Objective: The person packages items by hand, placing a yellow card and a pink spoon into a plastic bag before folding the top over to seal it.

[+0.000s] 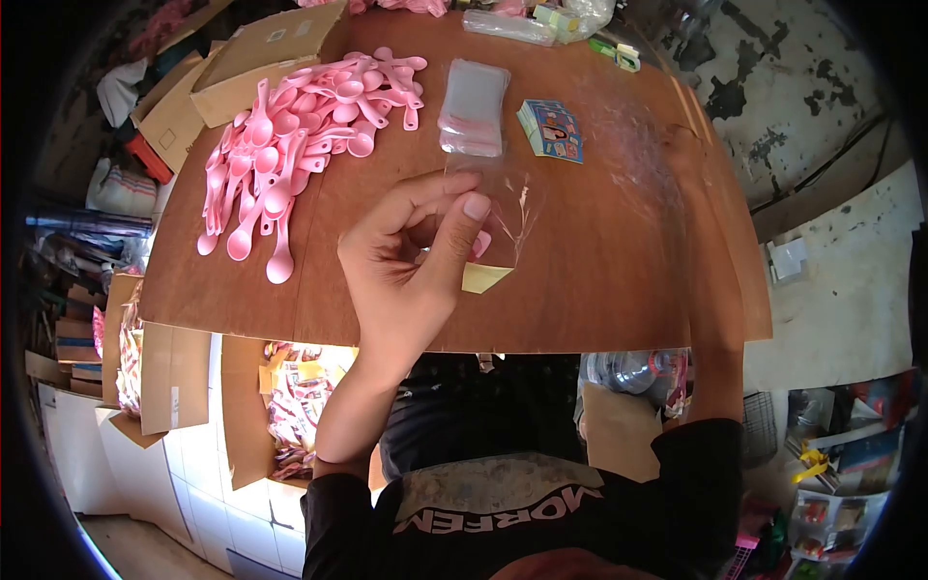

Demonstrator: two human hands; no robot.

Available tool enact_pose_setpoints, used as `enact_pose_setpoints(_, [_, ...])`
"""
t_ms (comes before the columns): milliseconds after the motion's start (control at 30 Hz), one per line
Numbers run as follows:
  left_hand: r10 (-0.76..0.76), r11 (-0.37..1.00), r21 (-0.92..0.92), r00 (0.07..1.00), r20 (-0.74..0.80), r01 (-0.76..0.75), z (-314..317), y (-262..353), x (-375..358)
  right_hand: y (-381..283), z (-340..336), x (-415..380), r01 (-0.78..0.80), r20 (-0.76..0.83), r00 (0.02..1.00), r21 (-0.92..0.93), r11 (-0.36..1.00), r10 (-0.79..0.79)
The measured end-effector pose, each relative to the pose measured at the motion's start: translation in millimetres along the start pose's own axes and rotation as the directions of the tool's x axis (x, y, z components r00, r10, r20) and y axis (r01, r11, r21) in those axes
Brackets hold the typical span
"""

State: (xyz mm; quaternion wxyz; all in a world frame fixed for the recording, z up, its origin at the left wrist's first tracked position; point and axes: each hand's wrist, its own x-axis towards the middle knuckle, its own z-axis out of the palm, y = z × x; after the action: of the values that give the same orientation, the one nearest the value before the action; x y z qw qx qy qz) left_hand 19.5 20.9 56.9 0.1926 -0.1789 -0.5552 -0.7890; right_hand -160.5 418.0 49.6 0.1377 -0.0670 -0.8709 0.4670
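My left hand [411,256] is raised over the near middle of the table, thumb and fingers pinched on a clear plastic bag [517,217]. Part of something pink [480,246] shows behind the thumb, and a pale yellow piece of card [487,279] shows at the lower end of the bag; my fingers hide the rest. Off to the right, my right hand [682,150] reaches forward near crinkled clear plastic [628,145]. Its fingers are too blurred to make out. Beyond the left hand lie a stack of clear bags [475,101] and a stack of printed cards [553,130].
A heap of pink spoons [280,159] covers the table's left side, beside a cardboard box [271,58]. Below the front edge stands an open box of packets [290,406]. A peeling wall [773,87] borders the right side.
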Motion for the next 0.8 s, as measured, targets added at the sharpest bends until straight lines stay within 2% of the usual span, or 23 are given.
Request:
enact_pose_setpoints(33, [-0.022, 1.0, -0.013, 1.0, 0.006, 0.022, -2.8, -1.0, 0.0, 17.6, 5.5, -5.8, 0.078, -0.131, 0.986, -0.209, 0.975, -0.107])
enact_pose_setpoints(100, [-0.03, 0.999, -0.015, 1.0, -0.005, 0.03, -6.1, -3.7, 3.8, 29.2, 13.6, -10.2, 0.158, -0.281, 0.873, -0.612, 0.775, -0.399])
enact_pose_setpoints(133, [-0.061, 0.998, -0.013, 0.998, 0.009, 0.062, -7.9, -4.4, 3.2, 19.3, 20.7, -26.0, 0.16, -0.271, 0.878, -0.61, 0.776, -0.395])
enact_pose_setpoints(167, [-0.068, 0.998, -0.006, 0.998, 0.004, 0.068, -6.6, -4.0, 4.0, -11.9, 33.2, -50.2, 0.307, -0.125, 0.92, -0.358, 0.882, -0.371])
enact_pose_setpoints(200, [-0.078, 0.997, -0.012, 0.997, -0.003, 0.078, -2.8, -2.7, 6.2, -45.9, 45.3, -75.3, 0.383, 0.027, 0.924, -0.058, 0.922, -0.382])
enact_pose_setpoints(267, [-0.081, 0.997, 0.007, 0.997, 0.014, 0.081, -2.3, -5.8, 8.2, -104.0, 64.2, -129.0, 0.439, 0.299, 0.826, 0.188, 0.878, -0.477])
enact_pose_setpoints(333, [-0.047, 0.998, 0.038, 0.999, 0.015, 0.047, -2.1, -12.7, 10.6, -132.0, 84.0, -158.8, 0.592, 0.407, 0.643, 0.274, 0.758, -0.649])
enact_pose_setpoints(367, [-0.014, 0.998, 0.062, 1.0, 0.022, 0.013, -0.4, -13.7, 10.8, -141.2, 96.6, -169.1, 0.592, 0.407, 0.641, 0.278, 0.756, -0.651])
enact_pose_setpoints(467, [-0.063, 0.998, 0.01, 0.998, 0.027, 0.063, 2.5, -5.0, 13.7, -159.3, 117.5, -181.9, 0.543, 0.37, 0.659, 0.368, 0.755, -0.654])
enact_pose_setpoints(533, [-0.093, 0.996, -0.013, 0.994, 0.051, 0.093, -0.2, -3.3, 15.1, -164.2, 120.5, -179.2, 0.639, 0.258, 0.653, 0.316, 0.701, -0.712])
enact_pose_setpoints(567, [-0.048, 0.993, -0.107, 0.995, 0.082, 0.057, -1.9, -4.0, 15.7, -168.3, 117.9, -179.9, 0.64, 0.259, 0.651, 0.32, 0.699, -0.714])
enact_pose_setpoints(600, [-0.002, 0.979, -0.201, 0.994, 0.109, 0.024, -4.3, -4.8, 16.4, -174.2, 112.5, -181.8, 0.701, 0.137, 0.643, 0.292, 0.65, -0.754])
enact_pose_setpoints(633, [-0.002, 0.98, -0.198, 0.994, 0.109, 0.024, -8.4, -6.5, 17.7, -178.2, 107.5, -182.0, 0.756, 0.012, 0.621, 0.253, 0.603, -0.784])
enact_pose_setpoints(667, [0.055, 0.98, -0.199, 0.991, 0.121, -0.03, -13.0, -9.0, 19.1, -178.5, 102.8, -177.0, 0.836, -0.063, 0.523, 0.234, 0.497, -0.85])
enact_pose_setpoints(700, [0.111, 0.976, -0.202, 0.985, 0.131, -0.083, -15.1, -10.8, 19.1, -174.8, 102.2, -172.0, 0.834, -0.061, 0.525, 0.235, 0.498, -0.849])
enact_pose_setpoints(733, [0.058, 0.995, -0.084, 0.992, 0.11, -0.049, -14.5, -10.5, 17.5, -168.3, 103.1, -168.1, 0.79, 0.08, 0.565, 0.235, 0.567, -0.821])
enact_pose_setpoints(767, [0.053, 0.995, -0.085, 0.992, 0.112, -0.043, -15.1, -15.4, 16.7, -164.1, 103.2, -166.2, 0.742, 0.218, 0.595, 0.222, 0.633, -0.774])
enact_pose_setpoints(800, [0.065, 0.996, 0.043, 0.973, 0.22, -0.077, -15.3, -21.1, 18.4, -163.0, 102.1, -166.6, 0.742, 0.215, 0.597, 0.219, 0.634, -0.773])
